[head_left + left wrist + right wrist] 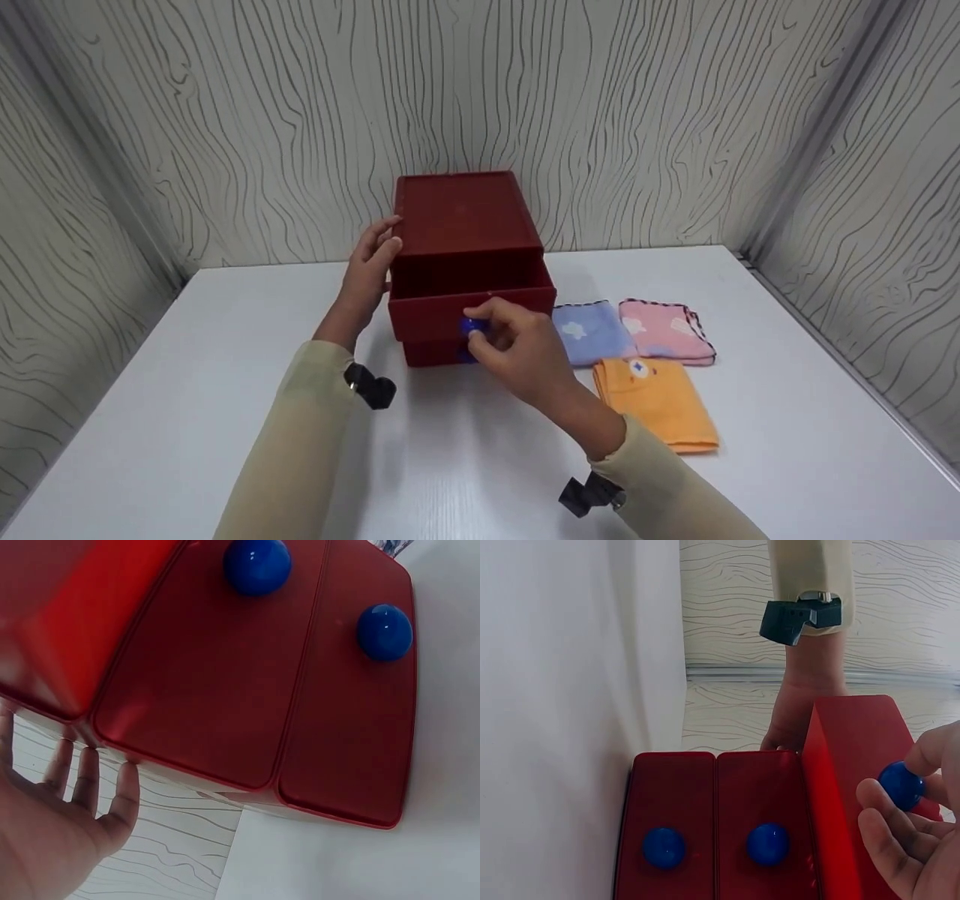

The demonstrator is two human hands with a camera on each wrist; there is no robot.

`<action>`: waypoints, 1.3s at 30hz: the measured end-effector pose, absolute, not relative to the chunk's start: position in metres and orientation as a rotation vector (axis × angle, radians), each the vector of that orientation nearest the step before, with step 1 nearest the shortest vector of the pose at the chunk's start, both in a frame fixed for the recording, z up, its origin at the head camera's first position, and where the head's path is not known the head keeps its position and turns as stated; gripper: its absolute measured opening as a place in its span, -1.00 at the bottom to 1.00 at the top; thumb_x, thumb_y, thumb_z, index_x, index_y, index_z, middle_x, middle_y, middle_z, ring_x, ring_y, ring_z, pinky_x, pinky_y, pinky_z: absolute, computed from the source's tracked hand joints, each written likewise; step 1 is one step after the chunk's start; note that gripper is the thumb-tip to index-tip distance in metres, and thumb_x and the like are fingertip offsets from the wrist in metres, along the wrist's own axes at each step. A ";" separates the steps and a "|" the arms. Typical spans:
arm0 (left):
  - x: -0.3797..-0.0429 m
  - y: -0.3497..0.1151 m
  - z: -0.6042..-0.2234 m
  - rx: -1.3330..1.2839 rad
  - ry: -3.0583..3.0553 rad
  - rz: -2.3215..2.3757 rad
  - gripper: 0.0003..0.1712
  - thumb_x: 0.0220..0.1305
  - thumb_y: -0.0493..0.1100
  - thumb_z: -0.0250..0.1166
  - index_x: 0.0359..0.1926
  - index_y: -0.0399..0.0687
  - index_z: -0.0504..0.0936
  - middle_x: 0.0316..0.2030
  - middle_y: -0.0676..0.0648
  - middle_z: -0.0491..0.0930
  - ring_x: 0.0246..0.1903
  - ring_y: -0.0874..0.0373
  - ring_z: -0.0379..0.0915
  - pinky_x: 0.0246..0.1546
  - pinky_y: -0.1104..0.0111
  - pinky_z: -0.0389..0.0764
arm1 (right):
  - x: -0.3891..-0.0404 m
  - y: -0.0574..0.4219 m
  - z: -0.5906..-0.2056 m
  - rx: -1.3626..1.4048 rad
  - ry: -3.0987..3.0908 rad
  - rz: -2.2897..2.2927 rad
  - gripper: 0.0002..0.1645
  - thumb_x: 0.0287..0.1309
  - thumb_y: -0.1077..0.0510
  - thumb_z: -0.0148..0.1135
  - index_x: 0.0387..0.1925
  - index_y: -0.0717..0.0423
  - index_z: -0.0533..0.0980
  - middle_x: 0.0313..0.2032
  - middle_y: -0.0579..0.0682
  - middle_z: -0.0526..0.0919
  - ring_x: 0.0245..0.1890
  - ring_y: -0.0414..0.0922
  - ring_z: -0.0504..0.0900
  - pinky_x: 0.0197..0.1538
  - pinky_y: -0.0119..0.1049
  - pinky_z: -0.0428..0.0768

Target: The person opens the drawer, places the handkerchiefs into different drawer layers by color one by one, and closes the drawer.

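Observation:
A red drawer box (465, 214) stands against the back wall, its top drawer (427, 319) pulled partway out. Between thumb and fingers, my right hand (529, 352) pinches the blue round knob (901, 785) on that drawer's front. My left hand (364, 277) rests against the box's left side, thumb near the top edge and fingers extended. In the left wrist view, the fingers of the left hand (56, 840) lie along the box's side. Below, a middle drawer (761, 791) and a bottom drawer (673, 791) are closed, each with a blue knob. What the open drawer holds is not visible.
Right of the box lie folded cloths on the white table (187, 420): a blue one (592, 334) with a star, a pink one (664, 334) and an orange one (660, 405) nearer the front. The orange cloth sits beside my right forearm. Patterned walls (300, 112) enclose the table.

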State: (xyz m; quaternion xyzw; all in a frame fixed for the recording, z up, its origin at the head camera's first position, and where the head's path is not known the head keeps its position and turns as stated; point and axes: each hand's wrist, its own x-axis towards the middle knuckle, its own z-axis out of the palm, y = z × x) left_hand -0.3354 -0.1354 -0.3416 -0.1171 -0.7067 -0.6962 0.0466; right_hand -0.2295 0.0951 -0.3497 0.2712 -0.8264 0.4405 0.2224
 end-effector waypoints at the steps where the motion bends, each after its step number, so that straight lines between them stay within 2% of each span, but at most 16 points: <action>1: -0.335 -0.136 -0.342 -0.359 -2.159 -2.127 -0.46 0.46 0.06 -0.04 0.40 0.21 0.20 0.32 -0.05 0.30 0.16 0.04 0.39 -0.10 0.19 0.54 | -0.228 0.095 -0.349 0.753 -2.284 1.211 -0.75 0.11 0.22 0.28 -0.13 -0.02 0.64 -0.54 -0.20 0.56 -0.57 -0.31 0.44 -0.45 -0.42 0.55; 13: -0.334 -0.136 -0.341 -0.366 -2.158 -2.138 -0.46 0.46 0.06 -0.06 0.41 0.21 0.18 0.34 -0.07 0.28 0.19 0.03 0.36 -0.05 0.15 0.52 | -0.214 0.099 -0.346 0.774 -2.327 1.134 -0.76 0.10 0.20 0.30 -0.15 -0.03 0.65 -0.56 -0.21 0.56 -0.56 -0.34 0.45 -0.44 -0.45 0.54; 24: -0.336 -0.137 -0.342 -0.372 -2.189 -2.107 -0.46 0.48 0.07 -0.08 0.42 0.21 0.17 0.38 -0.06 0.22 0.20 0.02 0.35 -0.10 0.20 0.54 | -0.207 0.102 -0.345 0.831 -2.322 1.090 -0.78 0.10 0.21 0.32 -0.17 -0.02 0.64 -0.53 -0.21 0.61 -0.53 -0.36 0.48 -0.40 -0.46 0.57; 39: -0.335 -0.136 -0.343 -0.373 -2.184 -2.079 -0.47 0.47 0.09 -0.06 0.40 0.23 0.20 0.32 -0.06 0.29 0.19 0.02 0.37 -0.01 0.07 0.52 | -0.201 0.107 -0.350 0.882 -2.284 1.107 -0.76 0.02 0.22 0.37 -0.20 -0.03 0.67 -0.48 -0.25 0.66 -0.60 -0.37 0.44 -0.48 -0.46 0.54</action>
